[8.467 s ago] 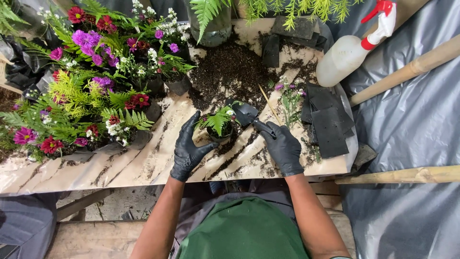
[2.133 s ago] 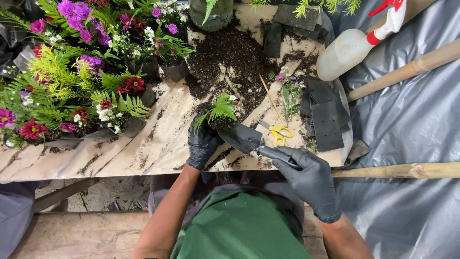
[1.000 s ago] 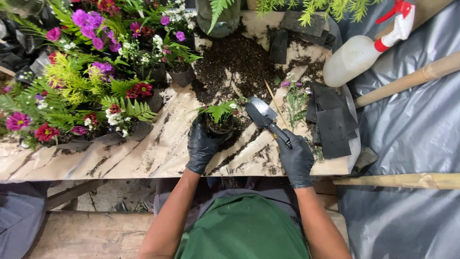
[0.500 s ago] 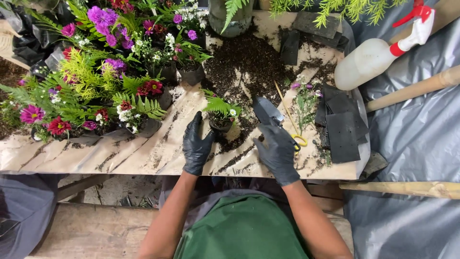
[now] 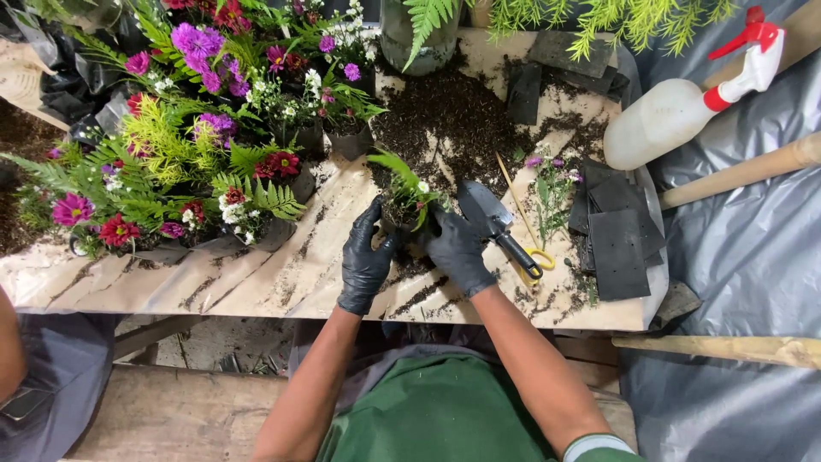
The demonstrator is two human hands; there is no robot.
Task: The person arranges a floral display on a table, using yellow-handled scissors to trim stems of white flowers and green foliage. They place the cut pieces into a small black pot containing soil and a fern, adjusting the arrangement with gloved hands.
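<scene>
A small potted plant [image 5: 408, 195] with green fronds and a white flower stands on the wooden table [image 5: 256, 282], in a black pot. My left hand [image 5: 366, 258], in a black glove, grips the pot's left side. My right hand [image 5: 457, 249], also gloved, presses on the pot's right side. A grey trowel [image 5: 492, 218] with a black handle lies on the table just right of my right hand, no longer held. A heap of dark soil [image 5: 449, 115] lies behind the pot.
Many potted flowers and ferns [image 5: 197, 137] crowd the table's left. A white spray bottle [image 5: 676, 111] with a red trigger, stacked black pot sheets [image 5: 616, 231], yellow scissors [image 5: 534, 261] and a small purple-flowered seedling [image 5: 552, 184] lie right. Wooden poles [image 5: 735, 175] rest on grey sheeting.
My right hand held the trowel over the pot a second ago; it has since laid the trowel on the table and moved onto the pot. The left hand stayed on the pot.
</scene>
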